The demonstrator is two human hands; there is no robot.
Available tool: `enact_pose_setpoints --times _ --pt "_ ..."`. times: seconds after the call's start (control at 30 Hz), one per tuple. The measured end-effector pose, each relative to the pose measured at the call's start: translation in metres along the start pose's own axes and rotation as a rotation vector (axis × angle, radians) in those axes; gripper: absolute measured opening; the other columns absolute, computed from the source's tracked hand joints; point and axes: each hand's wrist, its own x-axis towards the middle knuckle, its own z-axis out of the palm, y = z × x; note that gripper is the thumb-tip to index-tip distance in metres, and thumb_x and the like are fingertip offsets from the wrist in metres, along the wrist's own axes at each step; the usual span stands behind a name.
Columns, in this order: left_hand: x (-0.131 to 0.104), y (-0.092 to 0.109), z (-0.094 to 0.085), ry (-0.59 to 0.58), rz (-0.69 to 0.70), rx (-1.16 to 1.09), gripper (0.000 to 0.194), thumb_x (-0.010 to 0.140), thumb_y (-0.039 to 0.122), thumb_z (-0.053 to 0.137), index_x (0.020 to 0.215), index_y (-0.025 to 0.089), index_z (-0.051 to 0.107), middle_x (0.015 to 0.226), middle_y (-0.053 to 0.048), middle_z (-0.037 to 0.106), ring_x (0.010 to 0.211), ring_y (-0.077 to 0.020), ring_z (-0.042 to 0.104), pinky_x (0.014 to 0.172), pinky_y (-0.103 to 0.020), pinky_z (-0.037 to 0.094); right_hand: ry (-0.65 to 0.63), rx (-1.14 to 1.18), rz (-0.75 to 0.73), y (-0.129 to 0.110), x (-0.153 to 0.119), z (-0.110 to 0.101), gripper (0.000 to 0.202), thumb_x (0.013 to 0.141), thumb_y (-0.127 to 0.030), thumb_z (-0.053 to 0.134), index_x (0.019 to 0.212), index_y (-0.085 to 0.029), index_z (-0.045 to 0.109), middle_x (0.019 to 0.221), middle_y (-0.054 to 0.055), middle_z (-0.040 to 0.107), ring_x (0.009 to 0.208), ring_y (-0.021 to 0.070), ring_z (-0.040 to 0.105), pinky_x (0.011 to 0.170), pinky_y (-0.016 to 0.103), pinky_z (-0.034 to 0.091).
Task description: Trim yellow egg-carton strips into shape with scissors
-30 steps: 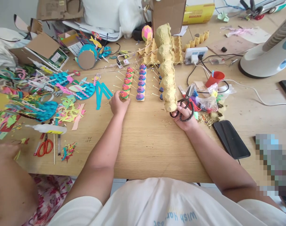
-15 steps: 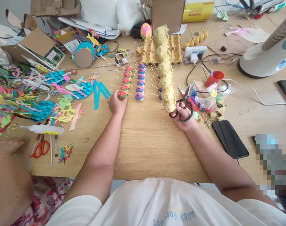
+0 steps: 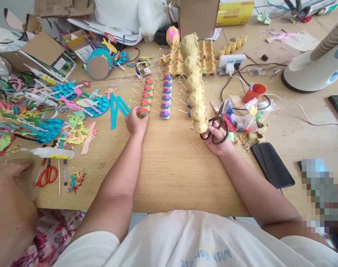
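now left hand (image 3: pixel 137 122) edges red-green strip (image 3: pixel 145 95) leftward

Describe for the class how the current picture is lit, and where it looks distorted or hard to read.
Head view: soft light on the tabletop, without strong shadows; head view, right: the white appliance leans outward, probably wide-angle stretch, and a mosaic patch hides detail; head view, middle: the black scissors look fairly clear.

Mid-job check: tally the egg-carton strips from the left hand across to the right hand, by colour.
Red-and-green strip: 1
Purple strip: 1
Strip showing blue, mostly hidden: 1
Unpainted yellow strip: 1
Total: 4 visible
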Motion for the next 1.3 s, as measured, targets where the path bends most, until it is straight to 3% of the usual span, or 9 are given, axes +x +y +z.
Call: enact_pose_setpoints --times 0.2,0.57,0.67,0.73,0.83,0.93,1.07,1.3 --pt "0.002 0.001 -0.006 0.069 -0.060 -0.013 0.044 0.081 0.032 0.084 0.123 0.028 0.071 0.117 -0.004 0.083 0.113 -0.0284 0.076 0.106 -0.043 0.054 0.002 0.010 -0.001 0.001 0.000 0.000 0.043 0.068 -0.041 0.097 0.088 -0.025 0.062 0.067 -0.008 0.060 0.059 0.0081 0.056 0.060 0.024 0.049" --pt "0.011 -0.010 -0.009 0.055 -0.048 0.004 0.047 0.080 0.031 0.085 0.124 0.028 0.070 0.116 -0.005 0.082 0.118 -0.0312 0.073 0.115 -0.050 0.049 -0.009 -0.002 -0.013 0.000 -0.001 0.000 0.041 0.072 -0.041 0.094 0.089 -0.026 0.060 0.068 -0.008 0.059 0.060 0.0083 0.056 0.062 0.025 0.050" --pt "0.004 -0.007 -0.011 0.093 -0.047 0.001 0.056 0.077 0.024 0.083 0.130 0.023 0.065 0.127 -0.012 0.077 0.127 -0.0341 0.068 0.120 -0.054 0.046 0.000 0.008 -0.008 0.000 -0.001 0.000 0.041 0.071 -0.040 0.096 0.088 -0.026 0.061 0.069 -0.008 0.060 0.059 0.0081 0.056 0.061 0.025 0.049" --pt "-0.005 -0.003 -0.012 0.180 -0.040 -0.004 0.065 0.070 0.013 0.081 0.131 0.019 0.060 0.138 -0.017 0.069 0.137 -0.0373 0.061 0.121 -0.056 0.044 0.008 0.012 -0.001 0.000 -0.001 0.000 0.041 0.069 -0.039 0.096 0.088 -0.026 0.063 0.069 -0.008 0.060 0.059 0.0084 0.056 0.061 0.025 0.049" --pt "-0.025 0.008 -0.013 0.246 0.068 -0.038 0.066 0.063 0.009 0.080 0.124 0.020 0.058 0.141 -0.019 0.064 0.141 -0.0404 0.056 0.120 -0.058 0.044 0.015 0.024 0.003 0.000 -0.001 0.001 0.040 0.068 -0.039 0.097 0.087 -0.026 0.064 0.068 -0.008 0.060 0.059 0.0085 0.056 0.060 0.025 0.049" --pt "-0.045 0.026 -0.013 0.177 0.300 -0.050 0.059 0.073 0.022 0.084 0.125 0.023 0.057 0.133 -0.016 0.067 0.134 -0.0388 0.059 0.121 -0.060 0.043 0.015 0.032 0.007 0.000 -0.001 0.002 0.042 0.067 -0.039 0.098 0.088 -0.025 0.064 0.069 -0.008 0.061 0.059 0.0078 0.056 0.060 0.024 0.049" --pt "-0.058 0.052 -0.014 -0.008 0.559 0.016 0.056 0.085 0.033 0.082 0.136 0.023 0.059 0.138 -0.014 0.069 0.134 -0.0368 0.059 0.124 -0.056 0.041 0.010 0.006 -0.002 0.000 -0.001 0.000 0.042 0.070 -0.040 0.096 0.089 -0.026 0.061 0.069 -0.009 0.060 0.059 0.0080 0.057 0.061 0.025 0.050" --pt "-0.055 0.067 -0.013 -0.125 0.586 0.185 0.052 0.093 0.028 0.074 0.144 0.028 0.064 0.146 -0.011 0.069 0.134 -0.0391 0.057 0.116 -0.054 0.046 0.000 0.001 -0.008 0.000 -0.002 0.001 0.042 0.070 -0.041 0.095 0.091 -0.026 0.062 0.066 -0.009 0.061 0.059 0.0084 0.058 0.061 0.024 0.050"
